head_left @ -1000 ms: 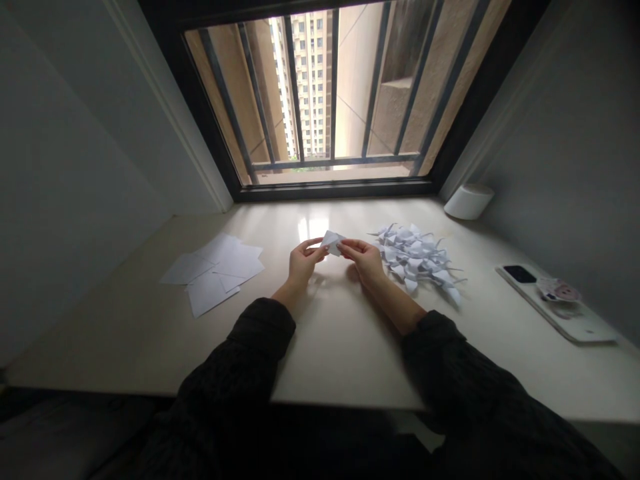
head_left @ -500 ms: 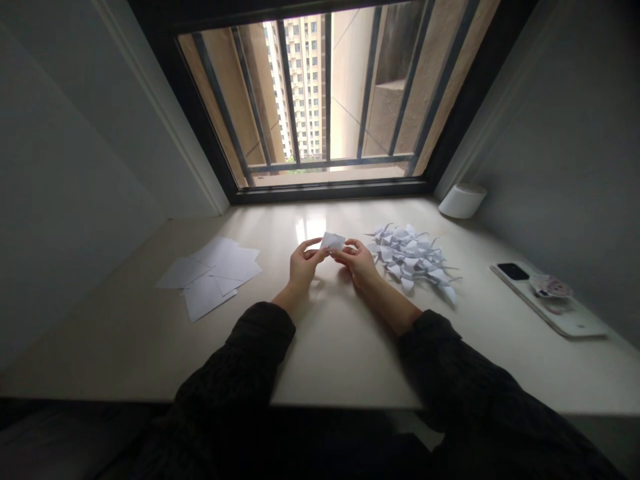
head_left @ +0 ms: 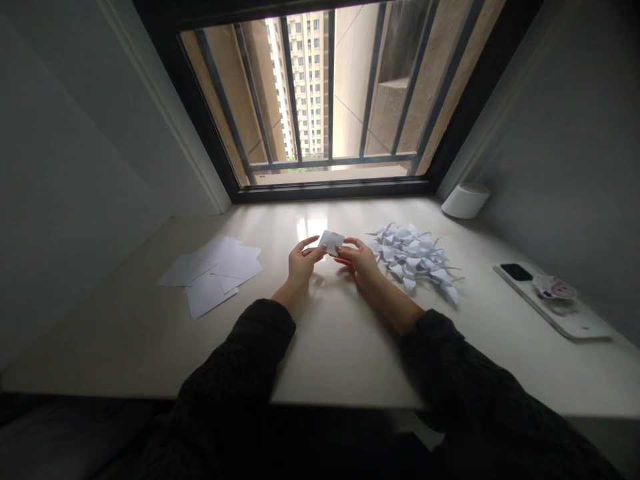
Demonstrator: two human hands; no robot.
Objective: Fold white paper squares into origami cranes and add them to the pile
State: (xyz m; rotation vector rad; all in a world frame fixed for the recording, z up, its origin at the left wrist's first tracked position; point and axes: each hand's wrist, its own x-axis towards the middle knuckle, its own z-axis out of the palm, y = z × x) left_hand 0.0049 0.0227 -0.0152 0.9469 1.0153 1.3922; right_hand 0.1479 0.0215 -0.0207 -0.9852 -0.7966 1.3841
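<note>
Between my two hands is a small folded piece of white paper, raised a little over the pale tabletop. My left hand pinches its left side with thumb and fingers. On the right side, the thumb and fingers of my right hand close on the paper too. Just beyond my right hand lies a heap of folded white paper cranes. Several flat sheets of white paper overlap on the left of the table. My fingers cover the paper's lower edges, so its exact folds cannot be made out.
A white phone with a round grip on its back lies at the right. A white cylindrical object rests in the back right corner. Behind the tabletop is a barred window, with walls on both sides.
My fingers have shifted slightly on the folded paper, which is turned a little. Both hands keep hold of it. The whole view has moved slightly.
</note>
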